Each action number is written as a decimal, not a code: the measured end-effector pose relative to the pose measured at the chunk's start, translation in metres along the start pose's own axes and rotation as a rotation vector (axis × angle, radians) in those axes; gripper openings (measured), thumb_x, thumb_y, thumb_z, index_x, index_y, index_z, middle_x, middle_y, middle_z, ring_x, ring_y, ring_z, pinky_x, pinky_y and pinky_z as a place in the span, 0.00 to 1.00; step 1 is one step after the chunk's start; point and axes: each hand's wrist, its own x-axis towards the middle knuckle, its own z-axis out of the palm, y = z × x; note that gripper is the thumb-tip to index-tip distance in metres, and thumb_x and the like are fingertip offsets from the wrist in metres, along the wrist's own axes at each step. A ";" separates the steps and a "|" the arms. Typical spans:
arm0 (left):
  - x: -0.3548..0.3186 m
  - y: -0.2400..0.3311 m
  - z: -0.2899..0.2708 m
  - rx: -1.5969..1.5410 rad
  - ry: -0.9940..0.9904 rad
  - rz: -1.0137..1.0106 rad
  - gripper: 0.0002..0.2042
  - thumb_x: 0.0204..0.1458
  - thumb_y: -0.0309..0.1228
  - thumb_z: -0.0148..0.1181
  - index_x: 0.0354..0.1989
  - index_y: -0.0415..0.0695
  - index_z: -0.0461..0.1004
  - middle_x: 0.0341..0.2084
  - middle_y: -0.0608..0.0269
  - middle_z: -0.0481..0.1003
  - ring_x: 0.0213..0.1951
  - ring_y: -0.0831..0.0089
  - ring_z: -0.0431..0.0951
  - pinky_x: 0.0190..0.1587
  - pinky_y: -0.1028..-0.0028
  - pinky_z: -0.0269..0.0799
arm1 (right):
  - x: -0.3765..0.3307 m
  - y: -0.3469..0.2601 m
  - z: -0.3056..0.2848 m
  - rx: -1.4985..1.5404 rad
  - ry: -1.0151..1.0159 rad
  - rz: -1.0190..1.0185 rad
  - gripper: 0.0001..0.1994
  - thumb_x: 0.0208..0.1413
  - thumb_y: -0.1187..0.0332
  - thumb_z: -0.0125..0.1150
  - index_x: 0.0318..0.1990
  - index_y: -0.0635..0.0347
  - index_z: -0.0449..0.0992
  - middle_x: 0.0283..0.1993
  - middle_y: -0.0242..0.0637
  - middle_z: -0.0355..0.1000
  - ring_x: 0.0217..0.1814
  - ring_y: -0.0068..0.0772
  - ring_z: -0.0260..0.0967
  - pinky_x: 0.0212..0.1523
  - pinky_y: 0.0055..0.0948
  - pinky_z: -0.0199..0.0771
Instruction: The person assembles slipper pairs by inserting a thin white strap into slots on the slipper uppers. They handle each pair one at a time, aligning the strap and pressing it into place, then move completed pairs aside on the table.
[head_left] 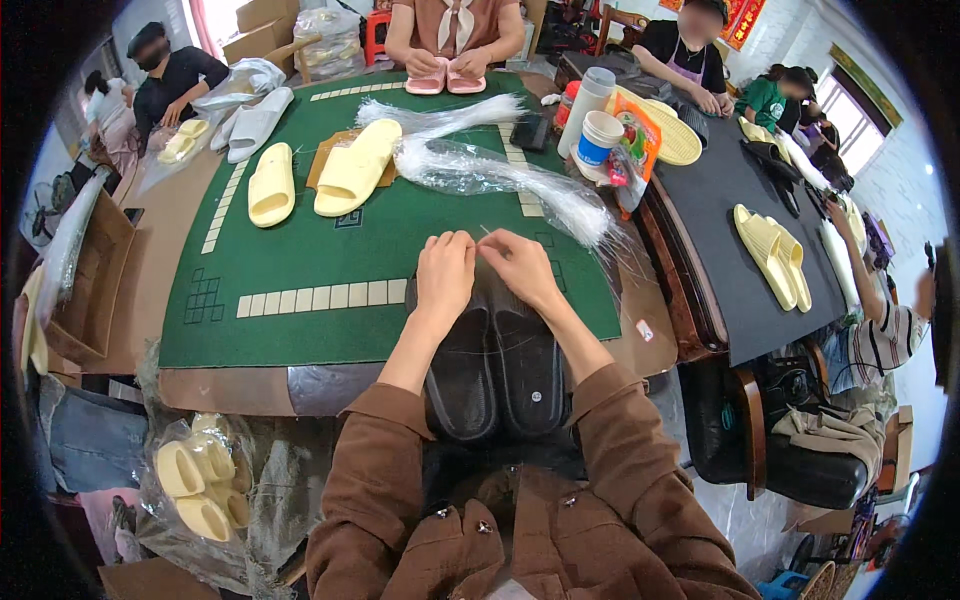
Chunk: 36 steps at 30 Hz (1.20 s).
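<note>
A pair of black slippers stands side by side at the near table edge, toes away from me, beneath my forearms. Over their far ends, my left hand and my right hand meet, fingertips pinched close together. Between them shows the tip of a thin clear strand; most of it is hidden by my fingers. Beyond my hands lies a bundle of clear plastic strands in a clear bag. Left of it, a pale yellow slipper rests on brown card, with another yellow slipper beside it.
A green mat covers the table. Grey slippers lie far left; a white-and-blue tub stands right. Across the table a person holds pink slippers. Yellow slippers lie on the right-hand black table; bagged ones sit lower left.
</note>
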 end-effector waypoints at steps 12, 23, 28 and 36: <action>-0.005 0.007 -0.006 -0.171 -0.056 -0.115 0.04 0.53 0.27 0.57 0.32 0.39 0.74 0.29 0.52 0.72 0.34 0.53 0.75 0.37 0.60 0.69 | -0.001 0.020 -0.009 0.488 0.316 0.274 0.08 0.58 0.68 0.56 0.36 0.64 0.76 0.27 0.31 0.72 0.30 0.19 0.67 0.32 0.22 0.65; 0.000 0.013 -0.010 -0.195 -0.070 -0.050 0.05 0.55 0.24 0.54 0.34 0.37 0.75 0.31 0.51 0.73 0.34 0.52 0.75 0.38 0.62 0.69 | -0.002 0.017 -0.020 0.547 0.358 0.269 0.08 0.59 0.68 0.54 0.37 0.64 0.76 0.30 0.35 0.75 0.33 0.22 0.70 0.36 0.23 0.69; 0.000 0.017 -0.010 -0.208 -0.117 -0.045 0.04 0.57 0.24 0.53 0.34 0.37 0.74 0.29 0.54 0.73 0.31 0.58 0.74 0.36 0.64 0.68 | -0.032 0.025 -0.101 0.267 0.438 0.071 0.11 0.64 0.67 0.48 0.42 0.61 0.76 0.35 0.37 0.76 0.37 0.26 0.71 0.42 0.27 0.68; -0.003 0.017 -0.014 -0.152 -0.134 -0.005 0.05 0.57 0.26 0.54 0.35 0.39 0.74 0.29 0.55 0.74 0.32 0.59 0.75 0.37 0.63 0.69 | -0.074 0.105 -0.331 -0.176 0.915 0.260 0.20 0.69 0.58 0.41 0.50 0.61 0.77 0.44 0.39 0.75 0.47 0.33 0.68 0.51 0.33 0.65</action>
